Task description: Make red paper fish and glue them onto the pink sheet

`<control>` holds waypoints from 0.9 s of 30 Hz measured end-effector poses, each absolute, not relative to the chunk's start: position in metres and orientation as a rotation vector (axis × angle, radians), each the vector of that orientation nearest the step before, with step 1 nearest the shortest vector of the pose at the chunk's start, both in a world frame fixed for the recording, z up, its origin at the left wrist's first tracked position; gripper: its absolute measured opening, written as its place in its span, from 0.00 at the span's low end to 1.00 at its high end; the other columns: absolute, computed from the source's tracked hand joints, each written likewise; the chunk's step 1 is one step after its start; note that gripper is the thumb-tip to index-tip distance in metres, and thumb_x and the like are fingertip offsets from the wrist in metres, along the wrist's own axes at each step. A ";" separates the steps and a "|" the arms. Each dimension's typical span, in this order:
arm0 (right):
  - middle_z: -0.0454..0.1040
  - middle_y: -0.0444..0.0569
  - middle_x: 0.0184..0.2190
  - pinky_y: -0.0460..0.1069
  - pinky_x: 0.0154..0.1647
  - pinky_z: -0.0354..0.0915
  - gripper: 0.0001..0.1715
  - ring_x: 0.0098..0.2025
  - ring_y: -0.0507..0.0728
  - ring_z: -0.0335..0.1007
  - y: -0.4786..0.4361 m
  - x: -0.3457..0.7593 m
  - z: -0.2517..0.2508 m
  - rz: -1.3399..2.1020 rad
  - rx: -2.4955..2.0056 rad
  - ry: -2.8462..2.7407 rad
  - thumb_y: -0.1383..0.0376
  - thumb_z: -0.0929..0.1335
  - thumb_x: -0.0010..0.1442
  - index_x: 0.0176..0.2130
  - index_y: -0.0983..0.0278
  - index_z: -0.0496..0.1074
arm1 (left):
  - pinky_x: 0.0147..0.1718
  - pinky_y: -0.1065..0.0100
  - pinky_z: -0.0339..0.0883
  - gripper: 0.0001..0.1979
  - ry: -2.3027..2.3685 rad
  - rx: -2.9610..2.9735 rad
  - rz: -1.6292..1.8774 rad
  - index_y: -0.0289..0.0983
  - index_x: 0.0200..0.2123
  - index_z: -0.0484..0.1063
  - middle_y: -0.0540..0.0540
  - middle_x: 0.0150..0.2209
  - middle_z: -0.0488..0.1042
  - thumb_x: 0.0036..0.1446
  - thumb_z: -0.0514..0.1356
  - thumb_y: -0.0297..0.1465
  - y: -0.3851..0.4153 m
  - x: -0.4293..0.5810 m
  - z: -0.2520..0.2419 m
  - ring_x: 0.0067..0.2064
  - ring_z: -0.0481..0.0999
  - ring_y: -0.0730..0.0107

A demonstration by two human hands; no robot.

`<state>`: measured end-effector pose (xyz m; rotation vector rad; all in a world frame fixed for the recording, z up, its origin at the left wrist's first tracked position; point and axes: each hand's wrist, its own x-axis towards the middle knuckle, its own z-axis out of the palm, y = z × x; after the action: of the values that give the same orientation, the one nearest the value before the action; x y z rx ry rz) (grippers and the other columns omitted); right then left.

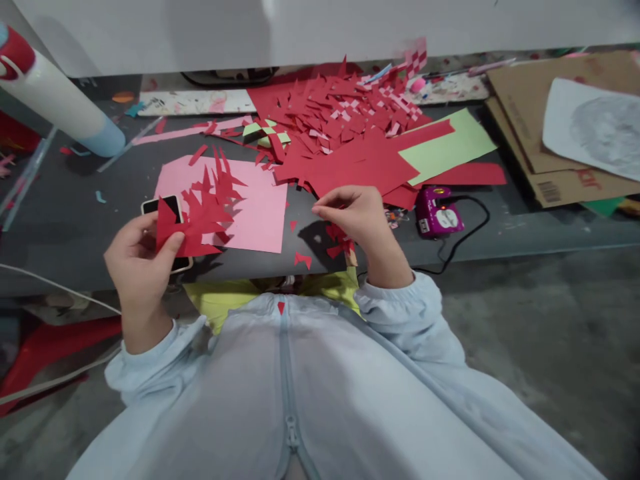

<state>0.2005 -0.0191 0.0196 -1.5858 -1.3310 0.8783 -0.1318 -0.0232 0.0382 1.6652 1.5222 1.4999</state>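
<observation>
My left hand (143, 257) is closed on a jagged red paper cutout (200, 217), held over the front edge of a dark low table (65, 220). The cutout's spiky points spread across a pink paper sheet (260, 213). A phone (167, 207) lies partly under my left hand and the cutout. My right hand (357, 217) is curled in a pinch near small red paper scraps (336, 241); what it grips is hidden by the fingers. A loose red scrap (303, 260) lies at the table's front edge.
A heap of red paper pieces (345, 127) and a light green sheet (450, 147) fill the table's back. A purple device (439, 212) with a black cable sits right of my hand. Cardboard (530, 127) lies far right, a white roll (60, 100) at left.
</observation>
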 end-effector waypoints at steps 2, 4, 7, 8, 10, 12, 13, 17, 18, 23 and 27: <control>0.79 0.48 0.26 0.50 0.32 0.63 0.09 0.28 0.54 0.71 -0.020 0.194 0.016 0.882 -1.639 -1.479 0.61 0.75 0.45 0.28 0.64 0.79 | 0.34 0.69 0.72 0.18 1.553 1.718 1.489 0.36 0.43 0.80 0.49 0.36 0.80 0.46 0.73 0.31 -0.021 -0.134 0.038 0.34 0.76 0.74; 0.78 0.48 0.25 0.49 0.31 0.61 0.12 0.28 0.54 0.70 -0.021 0.187 0.013 0.897 -1.681 -1.591 0.57 0.72 0.52 0.28 0.64 0.79 | 0.35 0.67 0.72 0.16 1.582 1.795 1.450 0.39 0.43 0.80 0.51 0.36 0.79 0.50 0.71 0.33 -0.019 -0.137 0.038 0.35 0.75 0.73; 0.73 0.46 0.19 0.49 0.27 0.54 0.21 0.24 0.54 0.66 -0.022 0.180 0.010 0.941 -1.707 -1.655 0.52 0.68 0.58 0.23 0.63 0.76 | 0.36 0.65 0.71 0.11 1.590 1.973 1.395 0.42 0.42 0.80 0.53 0.34 0.77 0.54 0.69 0.34 -0.014 -0.136 0.042 0.35 0.73 0.72; 0.72 0.45 0.18 0.49 0.27 0.54 0.20 0.24 0.53 0.64 -0.022 0.179 0.009 0.949 -1.699 -1.642 0.52 0.69 0.56 0.22 0.63 0.75 | 0.36 0.65 0.71 0.09 1.589 2.041 1.382 0.42 0.40 0.80 0.53 0.34 0.77 0.55 0.68 0.33 -0.012 -0.134 0.045 0.35 0.73 0.71; 0.72 0.44 0.21 0.49 0.28 0.56 0.14 0.25 0.52 0.64 -0.021 0.177 0.005 0.936 -1.660 -1.563 0.55 0.73 0.51 0.26 0.63 0.73 | 0.39 0.63 0.72 0.05 1.571 2.174 1.359 0.40 0.36 0.80 0.52 0.34 0.78 0.55 0.67 0.30 -0.009 -0.128 0.052 0.37 0.75 0.69; 0.74 0.43 0.26 0.48 0.30 0.59 0.18 0.26 0.51 0.63 -0.018 0.176 -0.001 0.920 -1.615 -1.448 0.58 0.75 0.45 0.35 0.63 0.72 | 0.42 0.62 0.72 0.06 1.540 2.231 1.331 0.41 0.36 0.79 0.51 0.36 0.78 0.54 0.67 0.27 -0.007 -0.119 0.060 0.40 0.76 0.67; 0.74 0.42 0.29 0.49 0.31 0.60 0.24 0.27 0.51 0.63 -0.016 0.176 -0.003 0.922 -1.592 -1.400 0.58 0.76 0.43 0.40 0.62 0.71 | 0.42 0.63 0.72 0.06 1.508 2.253 1.314 0.41 0.36 0.80 0.51 0.36 0.78 0.54 0.65 0.26 -0.007 -0.114 0.063 0.40 0.77 0.67; 0.71 0.43 0.35 0.49 0.32 0.62 0.43 0.29 0.51 0.62 -0.008 0.175 -0.009 0.941 -1.515 -1.333 0.59 0.78 0.39 0.53 0.61 0.66 | 0.43 0.64 0.72 0.11 1.332 2.328 1.285 0.42 0.35 0.79 0.51 0.37 0.78 0.54 0.62 0.22 -0.009 -0.098 0.070 0.40 0.77 0.68; 0.71 0.44 0.36 0.49 0.33 0.62 0.43 0.29 0.52 0.62 -0.008 0.175 -0.009 0.931 -1.499 -1.341 0.58 0.78 0.40 0.54 0.61 0.66 | 0.43 0.64 0.72 0.11 1.278 2.341 1.292 0.42 0.35 0.79 0.51 0.37 0.78 0.53 0.61 0.21 -0.010 -0.096 0.070 0.40 0.77 0.69; 0.68 0.46 0.31 0.50 0.31 0.60 0.17 0.30 0.53 0.60 -0.015 0.179 0.001 0.710 -1.447 -1.459 0.52 0.76 0.50 0.34 0.61 0.75 | 0.46 0.61 0.73 0.13 1.162 2.382 1.226 0.42 0.33 0.77 0.51 0.36 0.78 0.50 0.57 0.20 -0.008 -0.095 0.062 0.41 0.79 0.67; 0.67 0.48 0.30 0.52 0.33 0.63 0.11 0.32 0.56 0.64 -0.027 0.183 0.009 0.507 -1.441 -1.580 0.56 0.73 0.55 0.29 0.60 0.77 | 0.50 0.57 0.72 0.12 1.185 2.419 1.121 0.41 0.30 0.75 0.50 0.37 0.78 0.49 0.56 0.20 0.002 -0.100 0.050 0.47 0.79 0.62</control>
<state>0.1825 -0.0266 0.0087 -1.4408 -1.5801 0.5072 -0.1003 0.0018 0.0502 2.4186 1.1855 1.1211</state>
